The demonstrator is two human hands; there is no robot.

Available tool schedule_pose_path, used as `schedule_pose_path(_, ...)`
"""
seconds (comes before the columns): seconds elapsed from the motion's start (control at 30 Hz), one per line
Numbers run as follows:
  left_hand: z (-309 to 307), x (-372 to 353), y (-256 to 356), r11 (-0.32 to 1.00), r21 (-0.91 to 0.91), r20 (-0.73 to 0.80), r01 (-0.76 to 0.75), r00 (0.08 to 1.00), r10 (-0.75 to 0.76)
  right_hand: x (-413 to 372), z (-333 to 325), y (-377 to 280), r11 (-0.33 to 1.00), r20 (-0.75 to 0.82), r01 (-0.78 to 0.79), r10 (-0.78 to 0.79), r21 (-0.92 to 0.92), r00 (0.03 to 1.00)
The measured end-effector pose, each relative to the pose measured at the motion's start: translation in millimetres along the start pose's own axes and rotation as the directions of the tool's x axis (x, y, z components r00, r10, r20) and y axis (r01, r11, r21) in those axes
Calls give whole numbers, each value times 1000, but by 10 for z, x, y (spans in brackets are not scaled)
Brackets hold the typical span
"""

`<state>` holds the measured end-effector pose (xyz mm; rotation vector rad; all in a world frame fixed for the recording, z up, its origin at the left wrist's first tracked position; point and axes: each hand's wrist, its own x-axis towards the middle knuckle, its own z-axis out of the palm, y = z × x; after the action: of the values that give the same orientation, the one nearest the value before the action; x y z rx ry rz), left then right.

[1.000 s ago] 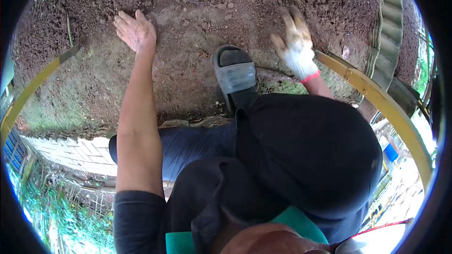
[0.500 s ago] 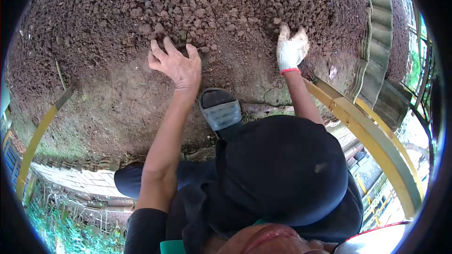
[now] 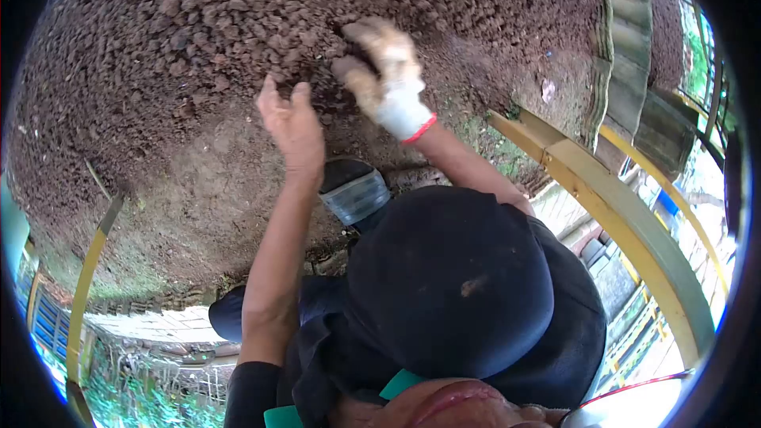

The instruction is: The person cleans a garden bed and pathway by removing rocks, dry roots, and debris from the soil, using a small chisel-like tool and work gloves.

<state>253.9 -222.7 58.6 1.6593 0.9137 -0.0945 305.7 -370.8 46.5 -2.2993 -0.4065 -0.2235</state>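
Observation:
My left hand [image 3: 292,123] is bare and stands edge-on at the near edge of the loose soil [image 3: 238,40], fingers extended and holding nothing I can see. My right hand [image 3: 388,83] wears a white knitted glove with a red cuff, its fingers stained brown. It reaches over the crumbly soil just right of my left hand, thumb and fingers apart, blurred by motion. Between the two hands lies a patch of dark clods, and no tool shows in either.
A sandalled foot [image 3: 357,194] rests on the packed earth below my hands. A yellow metal bar [image 3: 610,198] curves along the right, and a thinner yellow bar [image 3: 86,285] along the left. Corrugated sheeting [image 3: 630,40] edges the soil at right. A dark cap [image 3: 452,285] fills the lower middle.
My gloved right hand has swung left across the soil, close to my left hand. My left hand has turned from fingers-down on the soil to edge-on, shifting slightly left.

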Motion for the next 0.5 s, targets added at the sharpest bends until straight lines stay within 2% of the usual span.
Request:
schedule_pose_path(0.03, -83, 21, -44, 1000, 1, 32, -11, 999, 11, -11, -121, 198, 994, -77, 0, -8, -105, 997)
schedule_pose_path(0.07, -129, 7, -27, 984, -150, 38, 91, 996, -86, -27, -254, 511, 989, -182, 55, -80, -136, 980)
schedule_pose_path(0.1, -144, 25, -111, 981, -187, 4, 40, 999, -40, -53, -374, 688, 959, -295, -143, 66, -246, 953)
schedule_pose_path(0.17, -206, 24, -333, 969, -240, -68, -64, 996, 49, -101, -619, 1039, 758, -491, -551, 352, -351, 797)
schedule_pose_path(0.2, -239, -21, -280, 961, -277, -59, 14, 998, -32, -30, -642, 1022, 830, -490, -486, 315, -274, 813)
schedule_pose_path(0.27, -306, -49, -247, 997, -74, -60, -21, 998, 16, -114, -622, 821, 860, -315, -201, 49, -470, 948)
schedule_pose_path(0.3, -322, -63, -241, 999, 27, -52, -39, 998, 40, -121, -515, 575, 908, -195, -44, -41, -416, 980)
schedule_pose_path(0.33, -310, -79, -251, 998, 16, -54, -60, 997, 60, -53, -453, 195, 911, 67, 34, -7, -411, 998)
schedule_pose_path(0.37, -286, -114, -286, 997, 4, -55, -79, 995, 79, -3, -328, -58, 955, 214, 130, -74, -265, 974)
schedule_pose_path(0.4, -266, -156, -337, 995, -4, -58, -96, 994, 95, 40, -158, -245, 958, 424, 232, -142, -167, 894)
schedule_pose_path(0.43, -239, -167, -445, 993, -22, -67, -115, 991, 114, -39, 111, -192, 849, 409, 495, -392, -185, 824)
schedule_pose_path(0.5, -194, -148, -650, 987, -47, -103, -157, 983, 151, -66, 217, -69, 882, 477, 449, -335, -146, 813)
